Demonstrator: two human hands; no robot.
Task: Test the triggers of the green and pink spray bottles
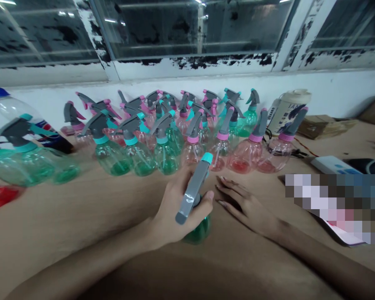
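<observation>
My left hand [178,208] is wrapped round the neck of a green spray bottle [200,229] with a grey trigger head and a turquoise nozzle. Most of that bottle's body is hidden under the hand. Just to its right, my right hand [250,206] lies on the wooden table [112,216] with fingers stretched out and holding nothing. Beyond both hands, several spray bottles stand in rows. Green ones [140,160] with turquoise collars are mostly at the left and middle, and pink ones [240,158] with pink collars are nearer the right.
At the left are more green spray bottles [31,166], a soda bottle [15,108] with a blue cap and a red packet [1,198]. To the right stand a cream cup [289,112], a brown paper package [320,126] and a white box [334,165]. A windowed wall [190,77] closes the back.
</observation>
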